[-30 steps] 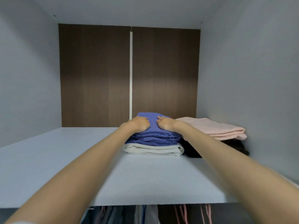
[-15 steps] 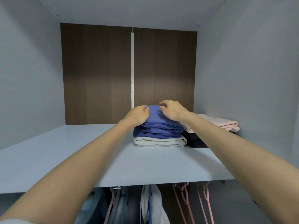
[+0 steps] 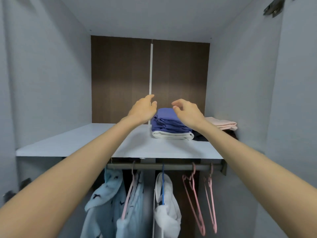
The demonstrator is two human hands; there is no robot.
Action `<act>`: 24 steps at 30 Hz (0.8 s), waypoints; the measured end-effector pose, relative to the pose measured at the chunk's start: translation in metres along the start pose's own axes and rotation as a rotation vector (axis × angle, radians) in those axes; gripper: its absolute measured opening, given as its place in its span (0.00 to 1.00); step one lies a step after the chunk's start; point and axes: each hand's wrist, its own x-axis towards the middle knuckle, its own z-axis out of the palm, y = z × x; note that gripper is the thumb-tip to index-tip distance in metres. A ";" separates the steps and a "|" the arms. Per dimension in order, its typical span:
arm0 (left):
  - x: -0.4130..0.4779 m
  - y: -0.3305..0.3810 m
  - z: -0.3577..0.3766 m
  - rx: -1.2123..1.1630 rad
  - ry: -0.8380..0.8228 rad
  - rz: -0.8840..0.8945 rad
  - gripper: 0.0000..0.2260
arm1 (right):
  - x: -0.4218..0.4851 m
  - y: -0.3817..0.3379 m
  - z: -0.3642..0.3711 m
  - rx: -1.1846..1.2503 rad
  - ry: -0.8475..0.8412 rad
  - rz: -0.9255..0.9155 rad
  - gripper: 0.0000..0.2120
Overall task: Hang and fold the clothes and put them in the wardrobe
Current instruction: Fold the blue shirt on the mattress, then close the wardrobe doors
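Observation:
A folded blue garment lies on top of a folded white one on the wardrobe's upper shelf. To their right a folded pink garment rests on a dark one. My left hand hovers just left of the blue garment, fingers apart, holding nothing. My right hand hovers over the blue garment's right side, fingers curled and spread, also holding nothing. Neither hand touches the pile.
Below the shelf a rail carries a light blue patterned robe, a second pale blue garment, a white garment and two bare pink hangers. Grey side walls close in left and right; a door hinge shows top right.
Both hands have let go of the blue garment and lifted off it. The view has pulled back and down, so the rail and hanging clothes now show.

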 end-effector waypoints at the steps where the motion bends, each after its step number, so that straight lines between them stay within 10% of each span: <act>1: -0.014 0.005 -0.006 -0.001 0.005 0.002 0.21 | -0.012 -0.006 -0.004 0.008 0.004 -0.005 0.16; 24: -0.364 0.099 -0.139 0.022 0.104 -0.147 0.20 | -0.313 -0.133 -0.068 0.294 -0.157 -0.058 0.15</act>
